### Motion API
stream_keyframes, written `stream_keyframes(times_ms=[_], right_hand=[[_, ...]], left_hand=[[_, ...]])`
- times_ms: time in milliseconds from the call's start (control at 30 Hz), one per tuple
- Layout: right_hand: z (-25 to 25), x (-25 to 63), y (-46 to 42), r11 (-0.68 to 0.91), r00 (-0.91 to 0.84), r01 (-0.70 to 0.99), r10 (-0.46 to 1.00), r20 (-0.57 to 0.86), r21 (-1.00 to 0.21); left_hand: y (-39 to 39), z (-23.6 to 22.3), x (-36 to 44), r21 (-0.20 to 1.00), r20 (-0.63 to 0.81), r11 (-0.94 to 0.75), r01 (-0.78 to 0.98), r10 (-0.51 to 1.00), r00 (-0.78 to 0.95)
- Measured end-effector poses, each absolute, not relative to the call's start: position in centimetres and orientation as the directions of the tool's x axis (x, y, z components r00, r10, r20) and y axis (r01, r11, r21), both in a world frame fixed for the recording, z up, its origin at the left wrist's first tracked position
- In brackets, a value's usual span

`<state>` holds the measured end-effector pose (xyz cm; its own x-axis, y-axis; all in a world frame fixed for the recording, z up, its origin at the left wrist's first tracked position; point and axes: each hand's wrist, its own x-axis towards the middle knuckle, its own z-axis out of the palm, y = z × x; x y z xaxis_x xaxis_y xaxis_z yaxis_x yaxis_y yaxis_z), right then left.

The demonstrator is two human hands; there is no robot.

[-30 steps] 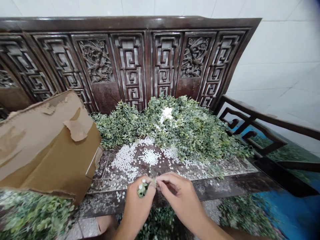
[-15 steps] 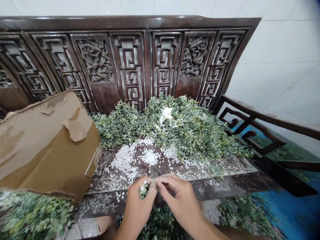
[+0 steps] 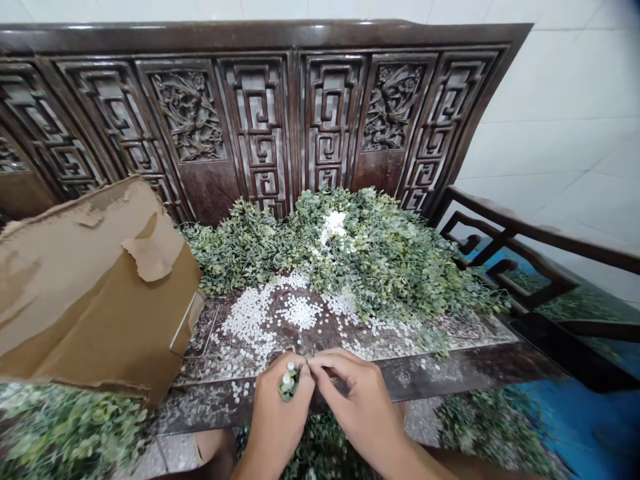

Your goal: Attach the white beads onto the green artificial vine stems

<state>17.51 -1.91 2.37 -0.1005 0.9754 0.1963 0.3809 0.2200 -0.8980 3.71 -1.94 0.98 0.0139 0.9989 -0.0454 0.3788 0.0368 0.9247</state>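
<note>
Open air above white bits [image 3: 300, 313], cardboard [image 3: 100, 313] blocking left, greenery [image 3: 400, 260] behind, armrest [image 3: 530, 232] bounding right

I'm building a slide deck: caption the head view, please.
Left hand holding a leafy sprig, right hand close beside it, at a wooden bench scattered with small white pieces and greenery.

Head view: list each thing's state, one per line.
Left hand, closed around green leafy sprig
Right hand, pinched beside left hand
Small round white pieces, scattered loose
Green leafy heap, topped with white pieces
Brown cardboard, torn along top edge
Black rectangular slab, lying flat
Dark wooden bench, seat littered
</note>
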Motion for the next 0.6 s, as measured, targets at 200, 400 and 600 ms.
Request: stream_keyframes(times_ms=[200, 400, 600], right_hand=[[2.5, 18.0, -1.1, 0.097, -0.103, 0.341, 0.992, 0.066, -0.935], [1.6, 23.9, 3.1, 0.183, -0.095, 0.713, 0.982, 0.166, -0.677], [-0.6, 29.0, 7.2, 0.028, -0.007, 0.959, 0.997, 0.074, -0.281]], left_hand=[[-1.4, 1.4, 3.7, 0.915, -0.079, 0.059, 0.4, 0.996, 0.032], [-3.0, -0.5, 3.6, 0.814, -0.352, 0.075, 0.576, 0.853, 0.386], [-4.4, -6.0, 3.6, 0.678, -0.599, -0.055, 0.733, 0.535, 0.595]])
